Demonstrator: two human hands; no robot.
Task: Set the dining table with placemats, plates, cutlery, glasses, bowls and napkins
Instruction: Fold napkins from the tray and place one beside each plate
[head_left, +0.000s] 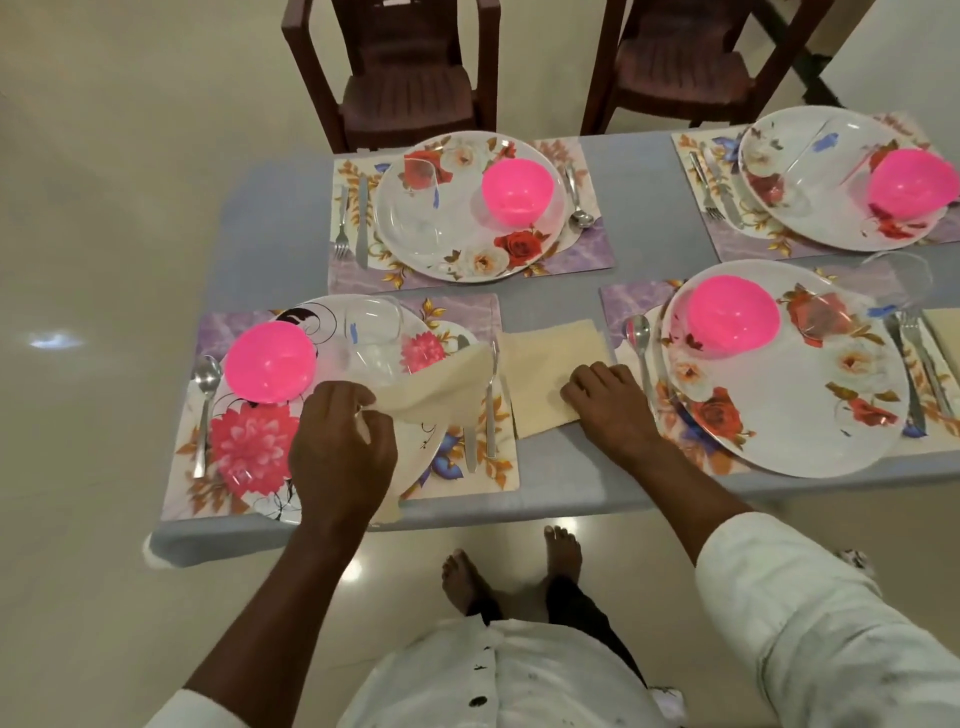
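Observation:
My left hand grips a cream napkin that hangs above the near-left floral plate. My right hand rests with curled fingers on another cream napkin, which lies flat on the table between the two near placemats. The near-left setting has a pink bowl, a clear glass, a spoon and a knife on a floral placemat. The near-right plate carries a pink bowl.
Two far settings with plates, pink bowls, forks and knives lie on placemats. A third napkin shows at the right edge. Two dark chairs stand behind the grey table. My bare feet stand below the near edge.

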